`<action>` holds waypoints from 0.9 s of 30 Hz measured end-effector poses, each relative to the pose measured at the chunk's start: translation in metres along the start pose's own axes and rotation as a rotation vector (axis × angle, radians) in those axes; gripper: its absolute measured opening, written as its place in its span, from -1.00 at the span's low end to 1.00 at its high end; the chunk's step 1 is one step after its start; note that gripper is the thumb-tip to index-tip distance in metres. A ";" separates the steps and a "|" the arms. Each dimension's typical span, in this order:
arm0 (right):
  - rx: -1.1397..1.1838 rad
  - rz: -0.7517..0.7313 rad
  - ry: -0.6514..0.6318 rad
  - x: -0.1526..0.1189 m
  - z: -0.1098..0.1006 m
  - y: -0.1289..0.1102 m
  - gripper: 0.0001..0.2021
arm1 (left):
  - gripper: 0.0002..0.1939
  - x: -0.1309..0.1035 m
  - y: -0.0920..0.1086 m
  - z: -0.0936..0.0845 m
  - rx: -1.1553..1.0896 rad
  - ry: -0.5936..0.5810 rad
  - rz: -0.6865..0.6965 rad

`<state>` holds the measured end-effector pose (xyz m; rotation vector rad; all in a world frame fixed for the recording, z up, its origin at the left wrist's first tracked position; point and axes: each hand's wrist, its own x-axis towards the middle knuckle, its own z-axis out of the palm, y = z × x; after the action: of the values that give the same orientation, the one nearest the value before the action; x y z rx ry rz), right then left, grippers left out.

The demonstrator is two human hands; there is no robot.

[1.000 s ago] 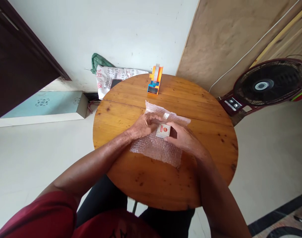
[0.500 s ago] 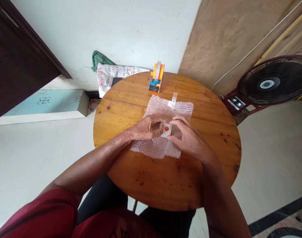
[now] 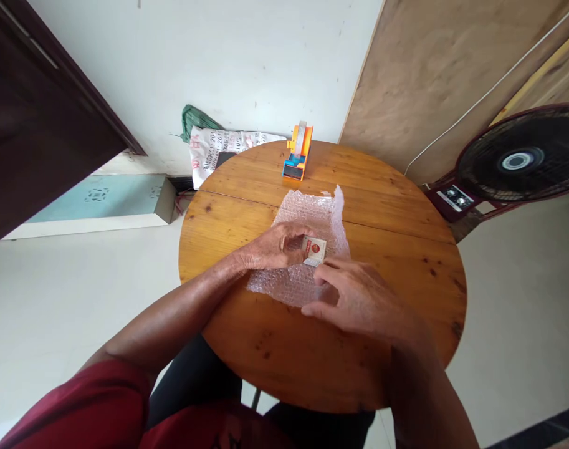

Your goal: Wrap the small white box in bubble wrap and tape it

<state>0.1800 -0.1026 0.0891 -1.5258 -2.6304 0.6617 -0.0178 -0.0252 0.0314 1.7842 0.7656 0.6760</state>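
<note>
A small cardboard box (image 3: 315,249), off-white with a red round mark, sits on a sheet of bubble wrap (image 3: 284,284) on the table. My left hand (image 3: 282,244) holds the box at its left side, thumb and fingers around it. At the sheet's near right edge is my right hand (image 3: 349,290), its fingers curled on the bubble wrap; the exact pinch is partly hidden. The right side of the sheet stands raised and bent inward.
An orange and blue tape dispenser (image 3: 299,153) stands at the far side of the round wooden table (image 3: 406,249). A printed white sack (image 3: 204,149) lies by the wall behind. A dark fan (image 3: 518,161) stands at the right.
My right hand has left the box and moved toward me to the sheet's near right edge. The sheet's right side has lifted and folded inward. My left hand stays on the box.
</note>
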 end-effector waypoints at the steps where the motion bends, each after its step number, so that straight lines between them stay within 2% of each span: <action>1: -0.005 -0.010 -0.017 -0.001 0.003 -0.003 -0.71 | -0.71 0.000 0.000 0.000 0.013 -0.008 -0.007; 4: -0.071 -0.085 -0.061 0.000 0.017 -0.007 -0.63 | -0.72 -0.001 -0.001 -0.002 0.041 -0.026 -0.012; 8: -0.193 -0.171 -0.039 0.007 0.030 -0.008 -0.90 | -0.69 0.000 -0.003 -0.003 0.003 -0.039 0.016; 11: -0.218 -0.186 -0.044 0.011 0.028 -0.009 -0.80 | -0.70 0.000 -0.003 -0.004 -0.016 -0.061 0.035; 15: -0.212 -0.112 -0.007 0.008 0.017 -0.009 -0.82 | -0.71 -0.001 -0.002 -0.004 -0.051 -0.078 0.023; 20: -0.192 -0.031 0.087 0.008 0.008 -0.001 -0.82 | -0.51 -0.003 -0.001 -0.008 -0.161 -0.098 -0.158; 22: -0.153 -0.019 0.155 0.010 0.008 0.004 -0.81 | -0.48 -0.003 0.001 -0.014 -0.165 -0.117 -0.145; 27: -0.071 0.046 0.286 0.016 0.012 0.012 -0.76 | -0.44 -0.006 0.006 -0.028 -0.094 -0.029 -0.068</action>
<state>0.1791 -0.0885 0.0708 -1.5696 -2.4357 0.3249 -0.0414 -0.0155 0.0449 1.6723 0.7594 0.6299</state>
